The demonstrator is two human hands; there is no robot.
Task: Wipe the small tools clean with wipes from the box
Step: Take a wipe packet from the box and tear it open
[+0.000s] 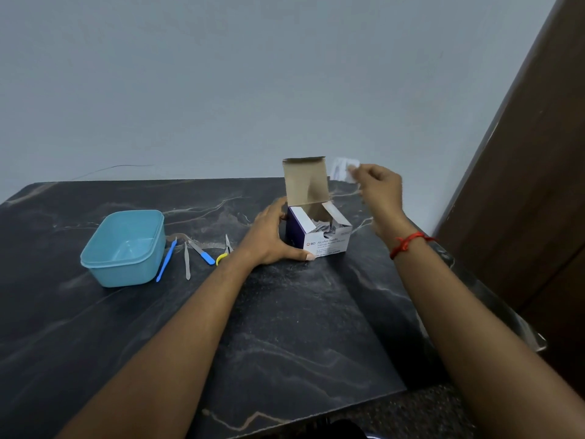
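Spotted a light blue plastic tub [120, 274] far left on the dark marbled table [300, 312]. Counted 4 small tools [202, 253] lying just right of it, all untouched. Then saw the left hand [269, 236] gripping the side of the purple-and-white cardboard wipe box [319, 239], lid flap up. Furthest right, caught the right hand [380, 188] raised beside the flap, pinching a small white wipe packet [342, 169].
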